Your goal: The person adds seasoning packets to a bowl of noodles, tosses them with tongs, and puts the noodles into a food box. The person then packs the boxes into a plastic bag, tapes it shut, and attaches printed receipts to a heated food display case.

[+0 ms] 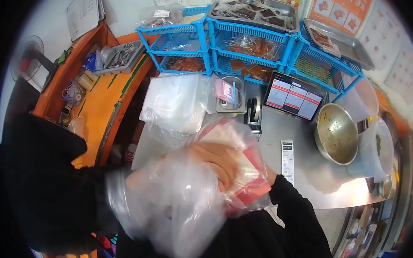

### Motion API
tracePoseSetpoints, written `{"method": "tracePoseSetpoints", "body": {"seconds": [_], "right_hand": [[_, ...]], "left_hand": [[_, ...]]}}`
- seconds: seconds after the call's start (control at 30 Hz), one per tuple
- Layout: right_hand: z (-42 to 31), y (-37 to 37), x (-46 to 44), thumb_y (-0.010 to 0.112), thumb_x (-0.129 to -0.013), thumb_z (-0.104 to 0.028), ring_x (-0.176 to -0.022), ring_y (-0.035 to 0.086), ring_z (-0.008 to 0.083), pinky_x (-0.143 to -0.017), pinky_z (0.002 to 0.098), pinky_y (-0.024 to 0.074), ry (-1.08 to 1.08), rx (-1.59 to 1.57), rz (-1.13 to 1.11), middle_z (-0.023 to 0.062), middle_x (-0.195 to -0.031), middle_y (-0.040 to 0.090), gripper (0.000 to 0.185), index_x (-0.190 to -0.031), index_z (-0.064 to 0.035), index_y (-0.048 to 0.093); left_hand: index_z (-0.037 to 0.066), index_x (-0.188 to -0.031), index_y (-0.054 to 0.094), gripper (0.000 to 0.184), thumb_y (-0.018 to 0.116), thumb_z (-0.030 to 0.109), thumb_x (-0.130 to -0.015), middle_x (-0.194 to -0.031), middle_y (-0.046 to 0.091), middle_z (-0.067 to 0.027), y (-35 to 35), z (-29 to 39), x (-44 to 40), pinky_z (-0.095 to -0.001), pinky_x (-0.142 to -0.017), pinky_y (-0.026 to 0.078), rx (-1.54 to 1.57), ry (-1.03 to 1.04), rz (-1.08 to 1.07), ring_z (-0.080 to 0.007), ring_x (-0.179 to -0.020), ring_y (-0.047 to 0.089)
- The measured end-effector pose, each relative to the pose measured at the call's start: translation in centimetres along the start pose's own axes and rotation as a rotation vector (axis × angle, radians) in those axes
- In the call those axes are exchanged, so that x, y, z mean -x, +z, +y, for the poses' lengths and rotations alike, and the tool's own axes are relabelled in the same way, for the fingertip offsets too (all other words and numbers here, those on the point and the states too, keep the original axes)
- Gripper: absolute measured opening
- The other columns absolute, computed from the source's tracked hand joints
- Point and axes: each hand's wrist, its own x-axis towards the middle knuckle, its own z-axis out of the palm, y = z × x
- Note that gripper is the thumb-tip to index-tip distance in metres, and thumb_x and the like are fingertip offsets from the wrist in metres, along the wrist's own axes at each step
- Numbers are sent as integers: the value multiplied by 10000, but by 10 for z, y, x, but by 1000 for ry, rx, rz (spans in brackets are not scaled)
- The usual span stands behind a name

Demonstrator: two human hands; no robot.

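In front of my chest is a red and white flat package (253, 170) in clear plastic, tilted. My left hand (212, 161) lies across its near face, fingers bent and pressed together. A clear plastic bag (184, 206), smeared by motion, hangs from that hand and covers my left wrist. From the right, my right hand (271, 176) supports the package's edge; only its wrist side shows, and the fingers are hidden behind the package. Just beyond lies a stack of clear plastic bags (175, 102) on the metal table (270, 136).
A paper receipt (287, 162) lies right of the package. Further back stand a tape dispenser (254, 115), a metal container (237, 102), a tablet (294, 96) and blue racks (252, 34) with packed food. A metal bowl (336, 134) is at right. A dark-clothed person (43, 182) stands at left.
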Motion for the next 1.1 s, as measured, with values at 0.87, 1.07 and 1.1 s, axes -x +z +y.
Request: {"method": "tracePoseSetpoints", "body": {"seconds": [0.87,1.07,1.1], "right_hand": [[-30,53,-43,516,-638,-90,-661,528,267,-593,330,417,-268,1645,-212,120,-687,548,137,-755,-42,568],[-78,-74,-173,510,-618,-116,-654,555,273,-578,333,443,17,2400,294,153,-701,559,154,-737,-52,585],[-71,-80,-181,511,-621,-115,-691,553,280,-606,339,447,67,2413,346,153,-744,560,165,-755,-54,584]], "left_hand": [[60,-946,466,278,451,221,-721,-905,473,-65,53,-117,83,-302,-781,353,-400,-80,-213,-194,-860,444],[50,-1037,394,423,501,293,-707,-1017,410,-127,55,-165,112,-329,-849,294,112,-289,-329,-264,-974,371],[45,-1045,369,454,525,271,-684,-995,390,-127,48,-141,93,-320,-826,302,59,-184,-321,-258,-947,372]]}}
